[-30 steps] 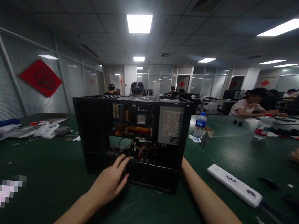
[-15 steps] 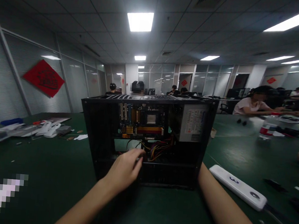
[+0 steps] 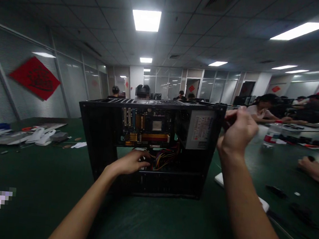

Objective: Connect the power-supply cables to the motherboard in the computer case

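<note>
A black computer case (image 3: 143, 183) stands upright on the green table with its side open. Inside, the motherboard (image 3: 137, 123) and the power supply (image 3: 201, 130) show, with a bundle of coloured cables (image 3: 163, 157) below them. My left hand (image 3: 131, 161) reaches into the lower opening, fingers curled beside the cables; what they grip is hidden. At the case's upper right edge my right hand (image 3: 238, 131) is raised, fingers bent together against the edge or just beyond it. Anything between those fingers cannot be made out.
A white power strip (image 3: 220, 179) lies right of the case, partly behind my right forearm. Further right are a plastic bottle (image 3: 271, 135) and another person's hand (image 3: 314, 170). White bags and scraps (image 3: 40, 135) lie at the left. People sit further back.
My right hand has risen from behind the case's lower right side to its upper right edge. My left hand stays at the cables, slightly shifted. The view has turned a little right.
</note>
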A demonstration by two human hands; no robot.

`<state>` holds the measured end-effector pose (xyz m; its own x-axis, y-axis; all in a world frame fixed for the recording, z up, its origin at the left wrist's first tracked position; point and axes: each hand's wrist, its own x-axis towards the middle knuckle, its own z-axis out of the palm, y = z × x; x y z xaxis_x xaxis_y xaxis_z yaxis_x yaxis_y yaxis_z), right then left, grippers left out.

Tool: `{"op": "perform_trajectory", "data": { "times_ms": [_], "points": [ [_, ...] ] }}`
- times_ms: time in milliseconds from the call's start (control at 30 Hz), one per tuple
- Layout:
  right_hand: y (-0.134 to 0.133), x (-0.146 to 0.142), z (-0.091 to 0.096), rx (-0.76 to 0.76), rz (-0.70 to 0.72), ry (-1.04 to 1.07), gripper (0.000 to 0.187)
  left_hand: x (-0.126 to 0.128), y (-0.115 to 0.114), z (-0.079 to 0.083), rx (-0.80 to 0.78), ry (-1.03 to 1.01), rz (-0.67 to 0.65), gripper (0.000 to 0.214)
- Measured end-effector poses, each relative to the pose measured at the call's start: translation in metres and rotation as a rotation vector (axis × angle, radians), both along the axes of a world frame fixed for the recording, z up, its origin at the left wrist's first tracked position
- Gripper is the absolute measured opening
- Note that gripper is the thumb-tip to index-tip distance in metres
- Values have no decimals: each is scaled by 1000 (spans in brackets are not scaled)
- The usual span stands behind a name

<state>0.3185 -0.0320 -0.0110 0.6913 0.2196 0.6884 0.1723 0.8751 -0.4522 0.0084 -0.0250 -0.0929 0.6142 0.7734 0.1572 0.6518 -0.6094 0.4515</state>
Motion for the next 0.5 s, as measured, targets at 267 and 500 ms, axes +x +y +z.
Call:
{"op": "perform_trajectory", "data": {
  "times_ms": [267,500],
  "points": [
    [-83,-85,8,6,-75,-866,36,10,1,7,172,-273,151,37],
    [-19,-107,-39,-481,451,-1132,20,11,-17,32,157,-457,86,33]
  ]
}}
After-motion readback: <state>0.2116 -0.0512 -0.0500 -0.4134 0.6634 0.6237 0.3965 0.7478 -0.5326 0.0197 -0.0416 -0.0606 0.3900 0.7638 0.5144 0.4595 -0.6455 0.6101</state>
